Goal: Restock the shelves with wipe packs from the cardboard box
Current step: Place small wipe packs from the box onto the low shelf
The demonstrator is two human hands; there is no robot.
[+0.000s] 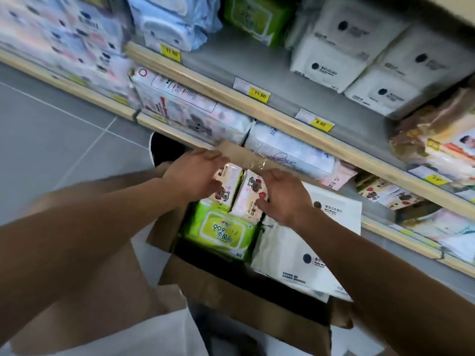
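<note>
The box (246, 299) is brown cardboard, matt and rough at the torn flap edges, with a strip of clear glossy tape (257, 163) across its far flap. The green pack (221, 232) inside is shiny plastic film; the white pack (295, 255) beside it looks like smoother, duller film. The pink packs (241, 191) are soft plastic wrap with a slight sheen. The shelf (257, 70) has a matt grey surface and a pale wood-look front edge. The price tags (259, 94) are yellow paper. The floor (51, 119) is matt grey tile.

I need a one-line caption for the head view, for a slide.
Both hands reach pink wipe packs inside the cardboard box.
</note>
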